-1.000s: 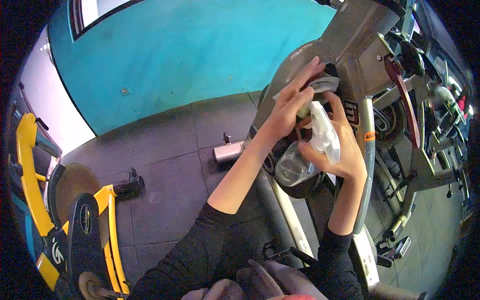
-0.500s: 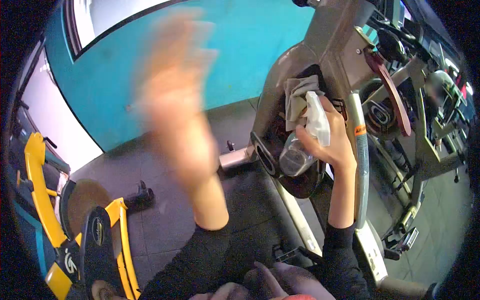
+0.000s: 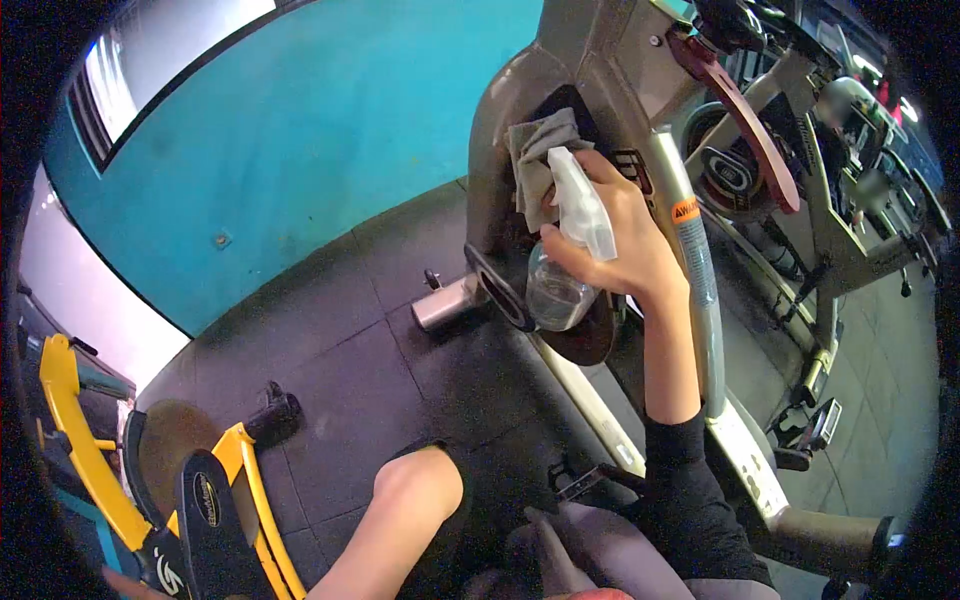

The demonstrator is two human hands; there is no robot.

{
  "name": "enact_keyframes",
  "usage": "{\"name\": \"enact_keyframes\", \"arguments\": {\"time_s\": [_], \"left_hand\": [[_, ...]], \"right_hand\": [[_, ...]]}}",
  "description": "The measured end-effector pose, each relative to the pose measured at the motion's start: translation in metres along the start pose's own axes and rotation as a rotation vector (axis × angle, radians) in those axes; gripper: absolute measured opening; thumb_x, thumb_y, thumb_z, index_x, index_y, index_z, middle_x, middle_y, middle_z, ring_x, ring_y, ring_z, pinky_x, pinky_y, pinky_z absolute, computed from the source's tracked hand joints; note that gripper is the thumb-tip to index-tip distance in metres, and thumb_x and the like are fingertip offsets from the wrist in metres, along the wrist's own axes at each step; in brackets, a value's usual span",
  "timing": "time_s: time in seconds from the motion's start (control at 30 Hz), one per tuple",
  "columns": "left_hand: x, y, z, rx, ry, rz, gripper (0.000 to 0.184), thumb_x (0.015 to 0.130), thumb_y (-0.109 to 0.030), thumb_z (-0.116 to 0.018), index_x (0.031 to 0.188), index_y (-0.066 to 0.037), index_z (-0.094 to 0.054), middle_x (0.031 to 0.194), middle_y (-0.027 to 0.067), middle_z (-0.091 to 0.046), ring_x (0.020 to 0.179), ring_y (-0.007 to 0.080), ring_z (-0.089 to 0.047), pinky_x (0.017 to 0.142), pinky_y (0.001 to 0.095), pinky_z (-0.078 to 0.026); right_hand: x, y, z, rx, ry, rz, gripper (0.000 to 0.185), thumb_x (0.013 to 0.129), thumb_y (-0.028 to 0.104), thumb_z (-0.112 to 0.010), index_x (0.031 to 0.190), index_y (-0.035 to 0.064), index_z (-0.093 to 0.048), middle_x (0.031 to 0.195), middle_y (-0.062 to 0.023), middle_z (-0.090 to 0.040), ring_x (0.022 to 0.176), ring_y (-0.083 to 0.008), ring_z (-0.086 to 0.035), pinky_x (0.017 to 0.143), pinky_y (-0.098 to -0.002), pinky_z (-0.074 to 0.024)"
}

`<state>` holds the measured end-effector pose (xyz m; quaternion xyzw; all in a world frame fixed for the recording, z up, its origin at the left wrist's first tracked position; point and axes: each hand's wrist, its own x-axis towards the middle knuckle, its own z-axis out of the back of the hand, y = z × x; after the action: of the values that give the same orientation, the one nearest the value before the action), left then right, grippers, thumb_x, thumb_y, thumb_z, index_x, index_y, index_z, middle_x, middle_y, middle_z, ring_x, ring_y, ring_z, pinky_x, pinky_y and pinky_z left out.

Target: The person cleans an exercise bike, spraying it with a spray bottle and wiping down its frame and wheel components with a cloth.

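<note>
My right hand (image 3: 635,235) is wrapped round a spray bottle (image 3: 560,290) with a clear body and a white trigger head. A folded grey cloth (image 3: 540,150) is bunched at the fingertips behind the trigger head, against the side of a grey-brown exercise bike (image 3: 500,110). Whether the cloth is pinched in the fingers or pressed on the bike is partly hidden. My left arm bends at the lower middle, its bare forearm (image 3: 400,510) running off the bottom edge. The left hand itself is out of view.
A yellow and black exercise bike (image 3: 80,430) stands at the left. More bikes line the right side, one with a dark red part (image 3: 740,120). A turquoise wall (image 3: 330,120) rises behind the dark tiled floor (image 3: 350,370). A silver frame tube (image 3: 690,260) runs beside my right forearm.
My left hand, blurred and raised in front of the wall before, has dropped out of view at the bottom. The view has shifted right; my right hand keeps the bottle by the bike.
</note>
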<state>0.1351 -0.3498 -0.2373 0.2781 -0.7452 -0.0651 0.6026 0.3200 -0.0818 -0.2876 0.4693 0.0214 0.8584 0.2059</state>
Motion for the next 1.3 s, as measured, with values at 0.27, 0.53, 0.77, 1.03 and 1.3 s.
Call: {"name": "enact_keyframes", "arguments": {"time_s": [0.27, 0.53, 0.77, 1.03, 1.3], "left_hand": [[-0.002, 0.005, 0.003, 0.278, 0.027, 0.093, 0.034, 0.086, -0.032, -0.057, 0.114, -0.012, -0.058, 0.148, 0.0043, -0.036, 0.143, 0.0322, -0.014, 0.11, 0.0661, 0.009], [-0.005, 0.011, 0.01, 0.341, 0.037, 0.132, 0.028, 0.084, -0.027, -0.061, 0.105, -0.009, -0.068, 0.147, 0.0054, -0.038, 0.143, 0.0319, -0.015, 0.11, 0.0661, 0.011], [-0.006, 0.011, 0.015, 0.306, 0.008, 0.123, 0.029, 0.084, -0.027, -0.062, 0.106, -0.009, -0.068, 0.147, 0.006, -0.038, 0.143, 0.032, -0.015, 0.11, 0.0662, 0.011], [-0.008, 0.011, 0.014, 0.279, 0.017, 0.098, 0.03, 0.084, -0.027, -0.062, 0.107, -0.01, -0.067, 0.146, 0.0068, -0.038, 0.143, 0.0321, -0.015, 0.11, 0.0662, 0.011], [-0.01, 0.009, 0.01, 0.244, 0.016, 0.085, 0.031, 0.083, -0.027, -0.063, 0.108, -0.01, -0.066, 0.146, 0.0075, -0.038, 0.143, 0.0322, -0.014, 0.11, 0.0663, 0.011]], "right_hand": [[-0.002, -0.009, -0.002, -0.046, 0.033, -0.042, 0.034, 0.065, 0.02, -0.067, 0.09, -0.0025, -0.063, 0.103, -0.0192, -0.058, 0.088, -0.0349, -0.061, 0.08, -0.038, -0.0482], [-0.002, -0.008, -0.003, -0.008, 0.036, -0.027, 0.03, 0.066, 0.016, -0.067, 0.09, -0.0016, -0.063, 0.098, -0.0167, -0.056, 0.083, -0.0315, -0.061, 0.075, -0.036, -0.0482], [-0.002, -0.008, -0.002, -0.029, 0.037, -0.03, 0.033, 0.064, 0.016, -0.067, 0.091, -0.0037, -0.062, 0.106, -0.0193, -0.057, 0.087, -0.032, -0.062, 0.079, -0.0356, -0.048], [-0.001, -0.005, -0.003, -0.032, 0.054, -0.062, 0.031, 0.064, 0.017, -0.066, 0.088, -0.0023, -0.063, 0.103, -0.0183, -0.057, 0.085, -0.0314, -0.062, 0.077, -0.0362, -0.0476], [-0.001, -0.007, -0.004, -0.016, 0.008, -0.008, 0.029, 0.064, 0.019, -0.066, 0.085, -0.0016, -0.061, 0.094, -0.0191, -0.059, 0.088, -0.0366, -0.059, 0.079, -0.0407, -0.0482]]}}
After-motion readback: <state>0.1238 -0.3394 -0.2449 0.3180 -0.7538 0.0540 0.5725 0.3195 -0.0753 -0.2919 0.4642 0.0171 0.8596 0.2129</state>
